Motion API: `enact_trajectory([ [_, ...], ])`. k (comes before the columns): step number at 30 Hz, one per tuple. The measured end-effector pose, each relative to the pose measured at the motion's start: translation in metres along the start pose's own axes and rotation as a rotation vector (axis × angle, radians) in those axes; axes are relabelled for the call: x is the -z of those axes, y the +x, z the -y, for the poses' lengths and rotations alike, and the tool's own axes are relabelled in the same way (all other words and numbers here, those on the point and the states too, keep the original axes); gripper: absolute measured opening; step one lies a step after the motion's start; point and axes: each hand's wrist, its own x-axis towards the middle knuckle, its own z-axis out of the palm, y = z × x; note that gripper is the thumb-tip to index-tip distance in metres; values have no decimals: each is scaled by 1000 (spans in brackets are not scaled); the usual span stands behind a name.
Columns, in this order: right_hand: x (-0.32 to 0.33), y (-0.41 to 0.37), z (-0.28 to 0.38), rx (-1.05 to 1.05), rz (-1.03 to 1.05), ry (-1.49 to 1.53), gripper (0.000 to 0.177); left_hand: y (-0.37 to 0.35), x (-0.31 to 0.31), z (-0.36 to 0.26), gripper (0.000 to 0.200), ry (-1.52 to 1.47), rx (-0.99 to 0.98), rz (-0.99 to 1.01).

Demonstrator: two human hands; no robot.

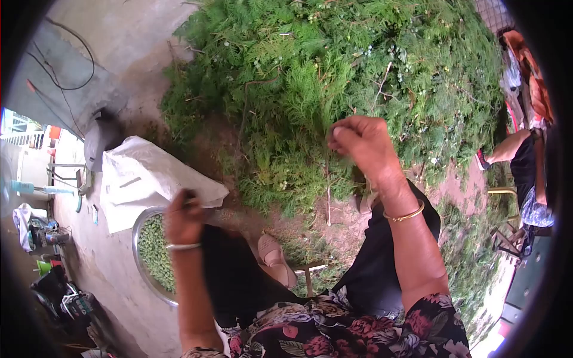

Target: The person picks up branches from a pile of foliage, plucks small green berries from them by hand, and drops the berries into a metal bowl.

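My right hand (363, 142) is raised in front of a big heap of green cypress-like branches (334, 77), its fingers pinched on a thin sprig (327, 179) that hangs down from them. My left hand (183, 218) is lower, over the rim of a metal bowl (138, 230) holding several small green berries (156, 250). The fingers are curled shut; whether they hold anything I cannot tell. I sit with black trousers and a floral top, one pink shoe (276, 259) showing.
A white sack (140, 176) lies behind the bowl on the concrete floor. Another person (525, 161) sits at the right edge beside a wooden stool. Clutter and bottles line the left edge.
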Motion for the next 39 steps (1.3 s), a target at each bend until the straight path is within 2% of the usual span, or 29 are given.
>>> enact_trajectory([
  [1,2,1,0,-2,-69,53,16,-16,16,-27,12,125,-321,-225],
  [2,5,1,1,-6,-139,104,16,-38,15,-52,14,337,-482,-457],
  [3,6,2,1,-15,-142,107,16,-56,22,-71,18,418,-565,-494],
  [4,6,2,1,-1,-149,102,16,-74,45,-84,26,1124,-642,-650],
  [5,5,1,1,13,-155,95,17,-77,81,-124,36,1288,-354,-1070],
  [7,3,1,1,8,-166,52,17,-89,73,-97,51,2554,-831,-1268],
  [9,1,1,2,18,-175,65,17,-75,29,-70,59,2257,-781,-908],
  [10,0,1,2,14,-173,58,17,-63,-10,-44,60,1969,-640,-768],
  [11,0,2,1,15,-175,74,17,-51,-24,-16,60,2064,-604,-553],
  [12,0,3,1,14,-182,92,17,-20,-36,14,56,1757,-467,-437],
  [13,0,3,0,6,-188,89,17,-9,-72,53,55,1614,-356,-271],
  [14,0,2,1,21,-188,91,16,24,-46,87,56,1844,-318,16],
  [15,-1,1,2,35,-189,93,16,35,-78,127,56,1769,-237,36],
  [16,0,1,3,26,-197,91,16,59,-68,172,53,1778,-164,170],
  [17,0,-1,5,25,-186,103,16,84,-59,214,55,1684,137,179],
  [19,3,-5,6,14,-189,103,16,97,-52,270,59,1157,394,23],
  [20,4,-7,7,-20,-161,86,15,132,-17,315,59,1153,403,38],
  [22,3,-8,9,-40,-114,54,13,167,81,394,68,1038,93,-78],
  [26,-5,-10,5,-41,-61,-15,11,169,96,426,81,1070,143,-120],
  [27,-4,-11,5,-29,-65,-17,11,167,88,435,74,841,58,-241],
  [28,-3,-11,5,-9,-64,-59,10,168,83,438,67,604,-26,-357],
  [29,-2,-11,6,11,-61,-103,10,171,82,435,67,596,-36,-354],
  [31,1,-11,8,5,-57,-102,10,143,45,392,35,712,467,-231],
  [32,1,-10,4,-27,-89,-63,10,127,27,374,35,711,461,-238],
  [34,5,-9,0,-32,-146,-47,16,99,-7,342,22,270,565,-147],
  [35,5,-9,-5,-29,-136,-42,16,85,-12,331,22,268,557,-155],
  [37,3,-7,-17,12,-301,-165,25,60,-17,311,9,10,511,-82],
  [38,3,-6,-22,24,-291,-165,25,54,-22,300,11,-54,487,-7],
  [39,4,-4,-27,-115,-172,-369,33,48,-29,288,11,-62,472,0],
])
